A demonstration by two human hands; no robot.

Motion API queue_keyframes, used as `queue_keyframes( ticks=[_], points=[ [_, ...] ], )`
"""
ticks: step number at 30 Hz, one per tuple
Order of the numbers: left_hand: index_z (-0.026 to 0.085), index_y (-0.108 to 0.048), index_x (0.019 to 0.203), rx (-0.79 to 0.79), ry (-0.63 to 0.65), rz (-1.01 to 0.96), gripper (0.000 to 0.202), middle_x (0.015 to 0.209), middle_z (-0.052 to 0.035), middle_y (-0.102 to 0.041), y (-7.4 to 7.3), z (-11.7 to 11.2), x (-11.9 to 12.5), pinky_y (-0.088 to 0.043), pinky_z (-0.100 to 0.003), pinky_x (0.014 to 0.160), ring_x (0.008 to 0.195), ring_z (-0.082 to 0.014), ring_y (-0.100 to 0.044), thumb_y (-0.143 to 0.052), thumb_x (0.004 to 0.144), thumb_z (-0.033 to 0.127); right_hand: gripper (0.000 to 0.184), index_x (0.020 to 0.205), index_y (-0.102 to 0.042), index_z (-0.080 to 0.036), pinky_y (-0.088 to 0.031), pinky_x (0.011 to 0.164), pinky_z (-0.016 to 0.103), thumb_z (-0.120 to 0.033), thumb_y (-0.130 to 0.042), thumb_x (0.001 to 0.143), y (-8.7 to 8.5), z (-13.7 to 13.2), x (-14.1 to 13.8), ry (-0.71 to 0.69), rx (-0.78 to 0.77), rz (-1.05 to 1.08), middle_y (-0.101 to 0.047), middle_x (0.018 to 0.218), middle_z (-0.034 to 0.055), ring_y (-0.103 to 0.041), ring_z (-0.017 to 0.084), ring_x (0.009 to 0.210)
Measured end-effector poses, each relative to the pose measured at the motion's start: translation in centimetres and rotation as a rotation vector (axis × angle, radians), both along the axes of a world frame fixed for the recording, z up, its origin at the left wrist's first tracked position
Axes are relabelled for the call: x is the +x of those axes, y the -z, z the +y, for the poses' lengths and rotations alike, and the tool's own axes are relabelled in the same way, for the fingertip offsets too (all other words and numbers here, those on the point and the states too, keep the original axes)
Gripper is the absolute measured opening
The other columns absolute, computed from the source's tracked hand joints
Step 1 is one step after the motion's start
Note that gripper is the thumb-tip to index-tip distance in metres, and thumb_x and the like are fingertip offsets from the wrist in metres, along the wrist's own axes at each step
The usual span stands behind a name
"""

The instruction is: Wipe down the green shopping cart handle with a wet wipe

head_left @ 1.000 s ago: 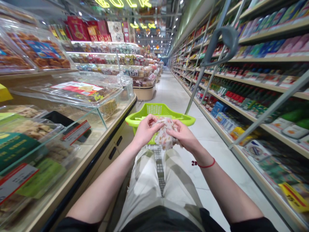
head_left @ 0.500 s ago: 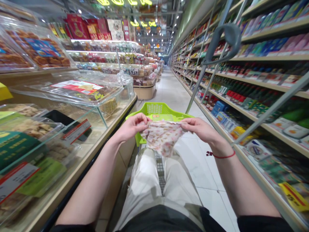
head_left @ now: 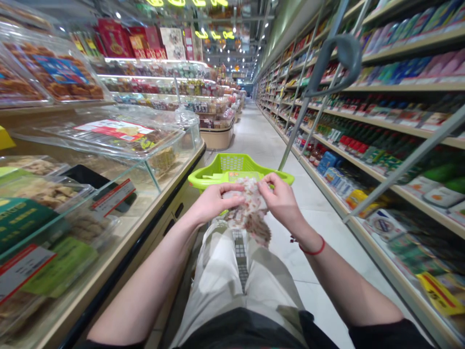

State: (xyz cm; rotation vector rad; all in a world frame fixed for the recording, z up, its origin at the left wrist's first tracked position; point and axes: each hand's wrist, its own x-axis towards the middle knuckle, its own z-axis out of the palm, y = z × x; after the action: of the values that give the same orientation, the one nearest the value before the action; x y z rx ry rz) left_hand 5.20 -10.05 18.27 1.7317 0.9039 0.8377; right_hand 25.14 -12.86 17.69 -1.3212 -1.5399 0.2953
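My left hand [head_left: 212, 201] and my right hand [head_left: 280, 199] are close together in front of me, both closed on a small floral-patterned cloth [head_left: 247, 213] that is bunched between them and hangs down a little. A red string bracelet [head_left: 311, 248] circles my right wrist. Just beyond my hands stands a lime-green shopping basket [head_left: 203, 180] on wheels, with a flat green packet [head_left: 244, 175] lying in it. Its grey pull handle [head_left: 336, 63] rises to the upper right.
A glass-fronted snack counter [head_left: 109, 194] with clear trays of biscuits runs along my left. Long shelves [head_left: 381, 126] of packaged goods line the right. The tiled aisle floor [head_left: 254, 131] stretches ahead between them.
Half a second ago my hands were apart, holding the cloth stretched wide. They have since come together and the cloth is bunched up again between them.
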Motion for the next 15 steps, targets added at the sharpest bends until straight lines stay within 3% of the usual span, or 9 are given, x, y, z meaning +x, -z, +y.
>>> queue_keyframes(
  ticks=[4,6,8,10,12,15],
  points=[
    [0.014,-0.073,0.098,0.19,-0.026,0.073,0.04,0.091,-0.0043,-0.073,-0.2,-1.1,1.9,-0.05,-0.03,0.077,0.082,-0.0202,-0.065,-0.077,0.07,0.042,0.038,0.088,-0.063,-0.02,-0.052,0.073,0.035,-0.054,-0.046,0.091,0.0,-1.0,-2.1,-0.387,-0.205,0.25,-0.068,0.084,0.0058,-0.064,0.02,0.076],
    [0.015,-0.073,0.09,0.195,0.005,0.082,0.028,0.081,-0.0015,-0.071,-0.2,-0.9,1.7,-0.048,-0.027,0.069,0.071,-0.017,-0.062,-0.069,0.077,0.039,0.045,0.1,-0.065,-0.021,-0.053,0.07,0.036,-0.06,-0.046,0.091,-0.6,-1.2,-1.7,-0.378,-0.201,0.277,-0.069,0.091,0.0073,-0.065,0.021,0.077],
    [0.015,-0.072,0.084,0.189,0.082,0.081,0.022,0.076,-0.0001,-0.069,-0.2,-0.7,1.1,-0.046,-0.026,0.067,0.068,-0.0155,-0.06,-0.063,0.08,0.034,0.047,0.107,-0.066,-0.022,-0.053,0.076,0.037,-0.061,-0.062,0.081,-1.2,-1.0,-0.7,-0.319,-0.083,0.155,-0.068,0.105,0.0085,-0.065,0.022,0.089],
    [0.016,-0.073,0.081,0.223,0.186,0.08,0.017,0.081,-0.0008,-0.071,-0.5,-0.5,0.5,-0.047,-0.027,0.074,0.075,-0.0165,-0.062,-0.064,0.079,0.03,0.051,0.106,-0.068,-0.023,-0.051,0.082,0.036,-0.054,-0.079,0.067,-1.7,-0.7,0.5,-0.401,-0.076,-0.054,-0.067,0.111,0.0076,-0.062,0.023,0.098],
    [0.016,-0.073,0.085,0.26,0.251,0.091,0.015,0.088,-0.002,-0.072,-1.0,-0.6,-0.2,-0.047,-0.028,0.08,0.083,-0.0177,-0.064,-0.067,0.077,0.028,0.046,0.098,-0.068,-0.021,-0.05,0.076,0.033,-0.049,-0.082,0.064,-1.8,-0.4,1.4,-0.538,-0.227,-0.161,-0.068,0.1,0.0046,-0.062,0.021,0.088],
    [0.018,-0.07,0.102,0.237,0.234,0.056,0.029,0.09,-0.0014,-0.071,-1.9,-0.7,-0.9,-0.048,-0.026,0.078,0.082,-0.0163,-0.064,-0.075,0.074,0.027,0.031,0.084,-0.064,-0.018,-0.044,0.061,0.025,-0.045,-0.076,0.074,-1.7,-0.5,2.0,-0.618,-0.407,-0.048,-0.063,0.075,-0.0015,-0.056,0.014,0.067]
  ],
)
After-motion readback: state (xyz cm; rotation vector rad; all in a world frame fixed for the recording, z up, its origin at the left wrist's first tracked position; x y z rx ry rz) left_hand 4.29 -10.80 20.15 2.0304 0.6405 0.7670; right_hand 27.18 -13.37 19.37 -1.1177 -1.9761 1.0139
